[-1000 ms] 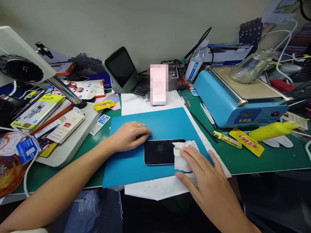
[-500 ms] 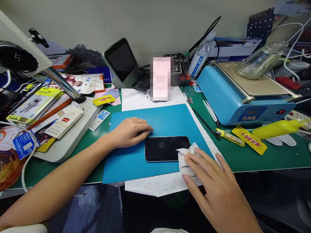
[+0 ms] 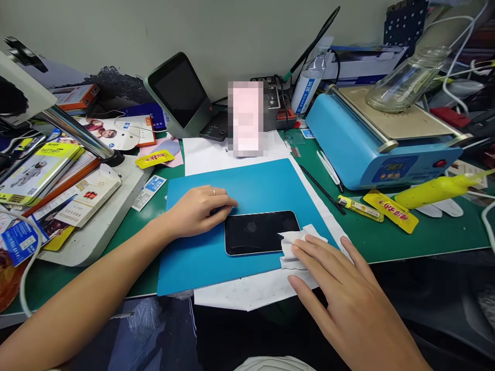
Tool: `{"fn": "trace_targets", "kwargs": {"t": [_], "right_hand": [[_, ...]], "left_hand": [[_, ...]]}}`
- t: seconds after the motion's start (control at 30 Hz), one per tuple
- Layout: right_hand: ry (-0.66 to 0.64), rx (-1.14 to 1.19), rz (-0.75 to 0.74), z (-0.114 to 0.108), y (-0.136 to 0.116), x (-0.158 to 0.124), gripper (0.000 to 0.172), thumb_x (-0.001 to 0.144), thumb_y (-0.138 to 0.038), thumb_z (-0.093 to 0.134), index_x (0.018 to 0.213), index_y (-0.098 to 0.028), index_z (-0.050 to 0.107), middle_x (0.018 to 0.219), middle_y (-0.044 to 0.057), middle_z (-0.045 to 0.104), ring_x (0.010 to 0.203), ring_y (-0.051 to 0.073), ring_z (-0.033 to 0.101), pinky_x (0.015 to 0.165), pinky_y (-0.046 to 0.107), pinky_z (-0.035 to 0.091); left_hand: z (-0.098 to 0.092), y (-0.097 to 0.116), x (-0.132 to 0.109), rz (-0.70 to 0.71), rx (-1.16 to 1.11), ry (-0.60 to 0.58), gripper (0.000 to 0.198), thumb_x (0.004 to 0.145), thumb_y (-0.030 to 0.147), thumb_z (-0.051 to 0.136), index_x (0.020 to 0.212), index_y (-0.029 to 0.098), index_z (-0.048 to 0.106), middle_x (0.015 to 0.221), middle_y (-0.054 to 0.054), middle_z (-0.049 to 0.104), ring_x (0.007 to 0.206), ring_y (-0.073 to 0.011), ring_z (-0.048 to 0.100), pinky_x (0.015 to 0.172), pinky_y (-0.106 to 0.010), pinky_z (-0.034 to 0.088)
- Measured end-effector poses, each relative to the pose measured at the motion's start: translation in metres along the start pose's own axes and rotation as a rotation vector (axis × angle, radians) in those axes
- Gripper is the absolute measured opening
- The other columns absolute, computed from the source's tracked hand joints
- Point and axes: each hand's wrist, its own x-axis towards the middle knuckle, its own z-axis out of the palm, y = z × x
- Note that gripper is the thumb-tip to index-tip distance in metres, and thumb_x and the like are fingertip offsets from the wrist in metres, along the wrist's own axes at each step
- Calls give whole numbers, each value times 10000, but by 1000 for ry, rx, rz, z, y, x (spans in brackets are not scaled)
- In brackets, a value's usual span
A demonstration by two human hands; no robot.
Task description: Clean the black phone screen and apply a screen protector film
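A black phone [image 3: 257, 232] lies face up on a blue mat [image 3: 201, 257]. My left hand [image 3: 197, 208] rests on the mat with curled fingers pressed against the phone's left end. My right hand [image 3: 336, 278] lies flat, fingers stretched out, pressing a crumpled white wipe [image 3: 294, 245] onto the phone's lower right corner.
White paper [image 3: 251, 291] sticks out under the mat at the desk's front edge. To the right stand a blue machine [image 3: 371, 154] with a glass jar [image 3: 406, 80] on it, a yellow bottle [image 3: 436, 190] and yellow sachets [image 3: 390, 211]. Boxes and a microscope arm [image 3: 73, 131] crowd the left.
My right hand has drawn the wipe from the middle of the screen toward the phone's right end. My left hand has stayed at the left end. The view shifted slightly.
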Motion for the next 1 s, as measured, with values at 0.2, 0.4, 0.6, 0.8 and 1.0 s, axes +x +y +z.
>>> {"fn": "trace_targets", "kwargs": {"t": [0.2,0.4,0.6,0.8,1.0], "right_hand": [[-25,33,27,9,2,29,371,1047,-335,446,1288,-156,664,1290,130,718,1294,295,605,1178,546,348],[-32,4,-22,24,-16,51,448,1011,-396,546,1293,-63,648,1298,215,679,1281,345,605,1136,536,441],[-38,13,-39,36,-41,60,618,983,-499,574,1391,-36,591,1391,251,633,1351,383,554,1135,537,454],[-66,77,-108,45,-59,74,561,1006,-385,570,1424,-11,563,1438,244,607,1395,367,522,1163,489,449],[70,128,-273,48,-52,62,389,1003,-51,436,1331,-42,646,1392,182,667,1338,284,596,1107,424,528]], "left_hand": [[2,-1,2,-1,-11,12,276,1060,256,421,1126,189,681,846,-44,691,767,-177,655,704,-296,454],[5,-3,2,-15,-27,58,267,1057,256,443,1132,184,688,854,-51,703,784,-182,661,719,-294,465],[5,-3,1,-29,-31,82,262,1056,249,451,1156,186,685,864,-48,708,811,-186,663,734,-291,476],[4,-3,1,-19,-48,86,265,1046,215,453,1170,174,684,864,-45,701,798,-178,656,730,-281,469],[3,-4,1,-12,-36,71,269,1050,215,441,1164,168,679,861,-46,697,774,-171,641,716,-281,460]]}}
